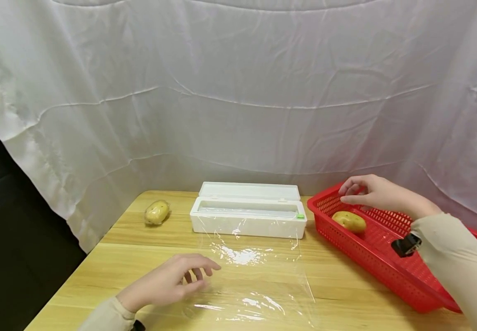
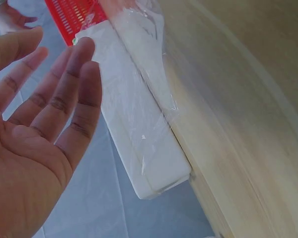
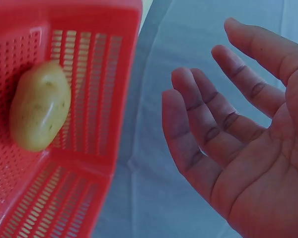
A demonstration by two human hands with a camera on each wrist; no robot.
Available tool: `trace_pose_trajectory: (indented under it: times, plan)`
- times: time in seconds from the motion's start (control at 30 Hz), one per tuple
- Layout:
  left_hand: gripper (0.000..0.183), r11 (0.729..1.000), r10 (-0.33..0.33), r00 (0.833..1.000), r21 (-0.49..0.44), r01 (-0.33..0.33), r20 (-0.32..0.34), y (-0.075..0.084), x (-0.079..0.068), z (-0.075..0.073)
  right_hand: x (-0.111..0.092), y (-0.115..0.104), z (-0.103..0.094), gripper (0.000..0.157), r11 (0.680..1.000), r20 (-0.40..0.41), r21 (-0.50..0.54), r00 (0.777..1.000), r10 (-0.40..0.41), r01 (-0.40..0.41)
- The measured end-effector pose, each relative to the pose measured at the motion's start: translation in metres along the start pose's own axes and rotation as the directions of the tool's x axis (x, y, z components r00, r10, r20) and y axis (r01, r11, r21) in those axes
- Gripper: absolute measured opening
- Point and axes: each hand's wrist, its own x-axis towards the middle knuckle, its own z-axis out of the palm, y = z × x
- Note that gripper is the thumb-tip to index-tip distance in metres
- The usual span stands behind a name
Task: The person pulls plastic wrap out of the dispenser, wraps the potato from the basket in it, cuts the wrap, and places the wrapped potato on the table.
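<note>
Above the far end of a red plastic basket (image 1: 387,271) hovers my right hand (image 1: 372,195), fingers loosely bent and holding nothing. A bare potato (image 1: 349,221) lies in the basket below it; the right wrist view shows the potato (image 3: 40,106) beside the slotted wall. My left hand (image 1: 172,278), its fingers relaxed, is over the left edge of a sheet of clear plastic wrap (image 1: 259,276) spread on the table. That sheet runs out over the front of a white wrap dispenser box (image 1: 248,226), whose lid (image 1: 249,190) stands up.
A potato wrapped in film (image 1: 157,212) sits at the table's far left. The wooden table (image 1: 126,262) ends at a slanting left edge. Behind it hangs a pale cloth curtain (image 1: 238,96). A green slider (image 1: 300,216) is on the box's right end.
</note>
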Motion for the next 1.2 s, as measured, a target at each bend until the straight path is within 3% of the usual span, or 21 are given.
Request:
trace_pose_trajectory:
  times: [0.3,0.57,0.8,1.07,1.2]
  plan:
    - [0.036,1.000,0.017,0.999,-0.011,-0.018,-0.045,0.005,0.003,-0.004,0.023,0.047,0.001,0.040,0.969,0.130,0.185,0.982,0.138,-0.161]
    - [0.033,0.999,0.023,0.999,-0.020,-0.024,-0.039,0.011,0.006,-0.003,0.026,0.080,0.009,0.059,0.898,0.275,0.336,0.941,0.196,-0.285]
    - [0.035,0.999,0.017,1.000,-0.034,-0.018,-0.023,0.014,0.006,-0.001,0.021,0.102,0.019,0.072,0.865,0.376,0.333,0.894,0.245,-0.376]
    - [0.032,0.999,0.020,1.000,-0.043,-0.020,-0.011,0.013,0.005,0.001,0.021,0.101,0.031,0.081,0.886,0.421,0.252,0.869,0.262,-0.389]
    - [0.032,0.999,0.014,1.000,-0.052,-0.014,-0.002,0.014,0.004,0.000,0.022,0.098,0.034,0.082,0.879,0.459,0.243,0.847,0.268,-0.410]
